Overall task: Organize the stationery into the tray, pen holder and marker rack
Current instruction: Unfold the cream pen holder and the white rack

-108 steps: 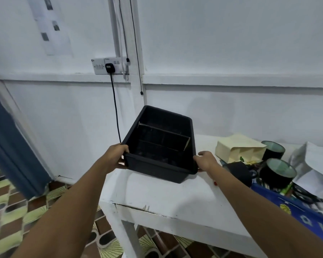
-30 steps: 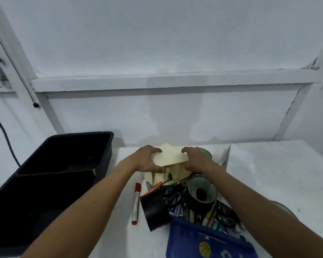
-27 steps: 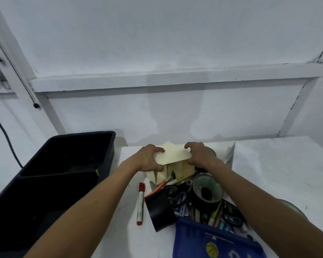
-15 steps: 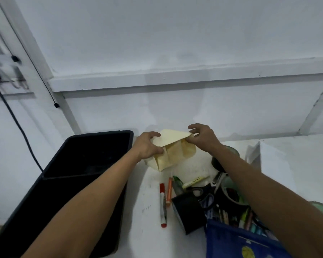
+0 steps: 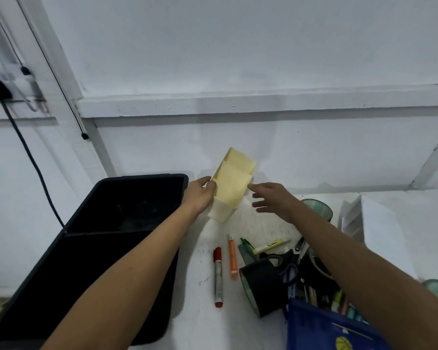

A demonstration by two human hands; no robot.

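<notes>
Left hand [image 5: 200, 195] grip clamped on the left side of the yellow holder [image 5: 230, 188], keeping it upright at the back of the table [image 5: 258, 223], just beside the black tray [image 5: 127, 223] and near the wall, likely so the stepped pockets face the person for loading. Right hand [image 5: 271, 200] hovers just right of the holder, fingers spread, gripping nothing; whether it touches the holder I cannot tell. Tray sits along the left table edge, looks empty. Red marker [image 5: 218, 276] and orange pen [image 5: 232, 258] lie loose in front, well apart from the holder. Scissors [image 5: 286, 263], black tape roll [image 5: 261, 286] and blue pouch [image 5: 326, 329] piled at right, unsorted. Sorting not yet begun.
</notes>
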